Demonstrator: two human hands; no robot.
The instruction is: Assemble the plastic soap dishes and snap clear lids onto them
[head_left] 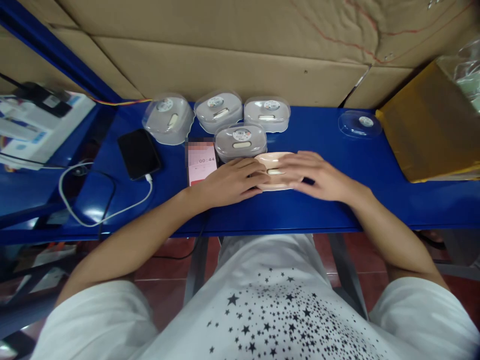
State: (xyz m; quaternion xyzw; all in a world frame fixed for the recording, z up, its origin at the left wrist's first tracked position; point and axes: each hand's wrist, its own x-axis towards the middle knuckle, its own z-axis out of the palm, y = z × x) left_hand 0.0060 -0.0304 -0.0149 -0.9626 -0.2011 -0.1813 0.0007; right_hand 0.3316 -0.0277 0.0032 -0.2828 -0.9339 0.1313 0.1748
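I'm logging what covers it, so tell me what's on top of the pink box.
A pale bar sits mid-top on the pink box, with the left hand over its left end and the right hand over its right. The surface beneath the hands is hidden.

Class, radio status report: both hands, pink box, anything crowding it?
Left hand at pink box's left end. Right hand at right end, slightly blurred. Grey box close behind; phone near left hand.
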